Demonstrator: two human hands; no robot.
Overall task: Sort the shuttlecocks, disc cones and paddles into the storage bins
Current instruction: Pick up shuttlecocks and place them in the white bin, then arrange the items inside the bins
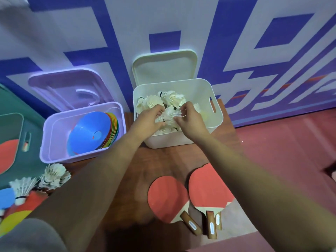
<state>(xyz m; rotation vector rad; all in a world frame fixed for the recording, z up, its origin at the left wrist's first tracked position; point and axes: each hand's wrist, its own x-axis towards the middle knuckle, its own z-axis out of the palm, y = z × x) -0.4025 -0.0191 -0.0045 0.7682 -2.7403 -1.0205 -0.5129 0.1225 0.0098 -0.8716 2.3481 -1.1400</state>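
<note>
Shuttlecock step: my left hand (pixel 148 120), right hand (pixel 190 121) inside white bin (pixel 219 118), fingers (pixel 157 108) curled round shuttlecock bunch (pixel 169 115). Next, I reckon: release, fetch loose shuttlecocks (pixel 54 175) left of white bin.

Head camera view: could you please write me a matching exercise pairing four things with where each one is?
Things
1. blue plastic disc cone
2. red-faced wooden paddles
3. left hand and right hand
4. white plastic lid

Places
A. upright behind the white plastic bin
B. in the lilac plastic bin
C. on the brown wooden surface
D. among the white feather shuttlecocks

Pairs: 1-B, 2-C, 3-D, 4-A
</note>
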